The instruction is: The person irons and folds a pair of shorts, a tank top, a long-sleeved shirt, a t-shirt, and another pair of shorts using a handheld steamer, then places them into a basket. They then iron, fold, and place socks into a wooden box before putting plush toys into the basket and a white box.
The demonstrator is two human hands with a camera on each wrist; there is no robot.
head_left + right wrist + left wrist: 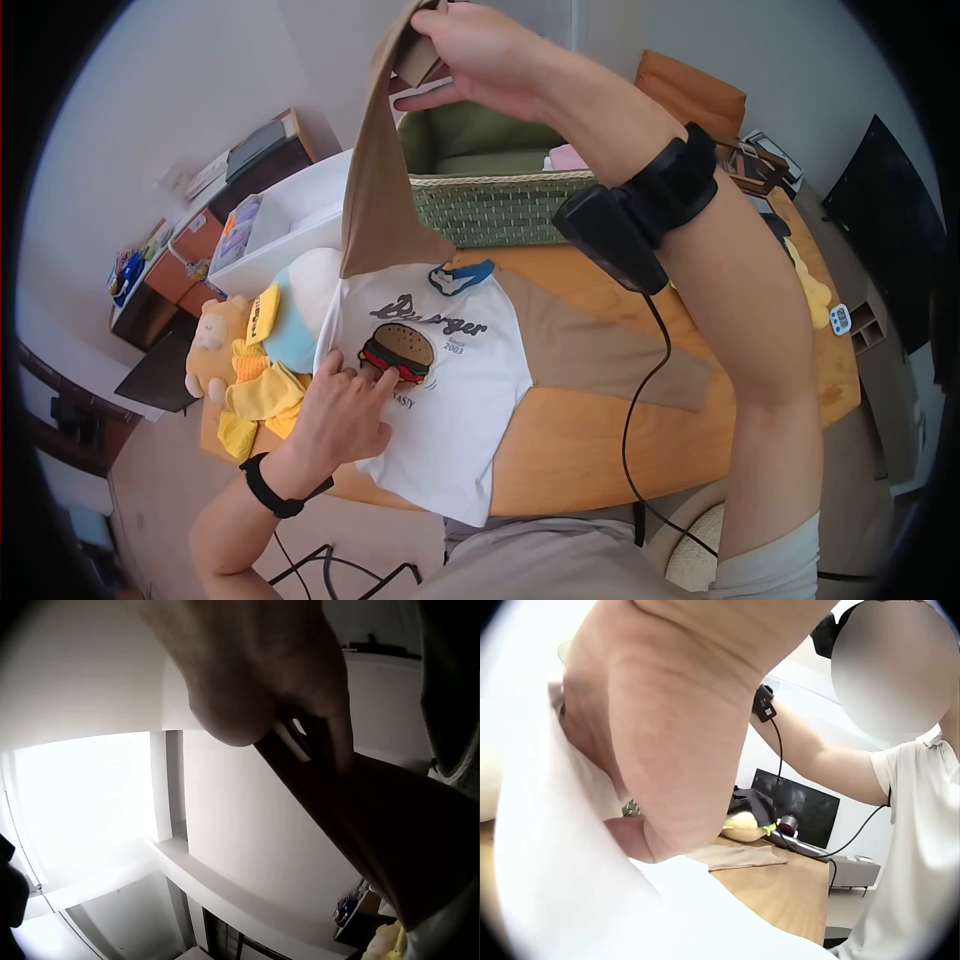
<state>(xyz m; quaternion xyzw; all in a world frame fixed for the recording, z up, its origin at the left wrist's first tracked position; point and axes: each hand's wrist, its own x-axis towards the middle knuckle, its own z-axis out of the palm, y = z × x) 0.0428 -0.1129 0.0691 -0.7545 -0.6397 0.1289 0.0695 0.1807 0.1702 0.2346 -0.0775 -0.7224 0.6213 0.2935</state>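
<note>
A white shirt (462, 400) with brown sleeves, a blue collar and a burger print is spread on the wooden table. High above it, my right hand (495, 60) grips the end of one brown sleeve (375, 190), pulling it upright from the shoulder. That sleeve also shows dark in the right wrist view, below the fingers. My left hand (345, 415) pinches the white body along its side edge, next to the burger print; white cloth rises to the fingers in the left wrist view, the fingertips partly hidden. The other sleeve (610, 350) lies flat across the table.
Plush toys (215, 340) and yellow cloth pieces (265, 395) sit at the left. A green woven basket (490, 215) and a white box (290, 225) stand at the back. A black cable (628, 430) hangs from my right wrist across the table.
</note>
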